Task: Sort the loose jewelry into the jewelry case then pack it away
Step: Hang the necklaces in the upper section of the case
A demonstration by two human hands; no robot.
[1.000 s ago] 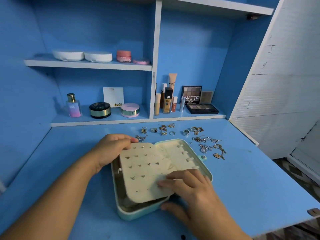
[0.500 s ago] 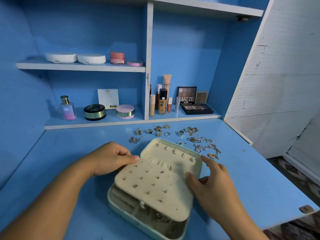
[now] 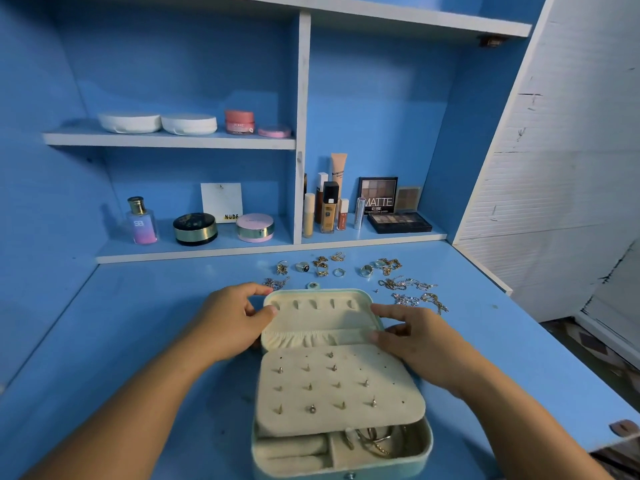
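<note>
Left hand (image 3: 235,320) and right hand (image 3: 415,341) are pinching the mint-green jewelry case (image 3: 298,474) by its cream-lined lid (image 3: 318,317), apparently steadying it open.

- blue tabletop (image 3: 131,323), scuffed
- blue shelf unit (image 3: 302,98) at 12 o'clock, white edges, vertical divider
- white ribbed wall (image 3: 571,174) at 2 o'clock, scratched
- patterned floor (image 3: 599,351) at 4 o'clock, dim

Head view looks forward and down, close over the desk (image 3: 138,323).

The blue desk (image 3: 138,341) carries the open jewelry case (image 3: 322,318), with loose rings (image 3: 303,267) and chains (image 3: 405,284) scattered behind it.
</note>
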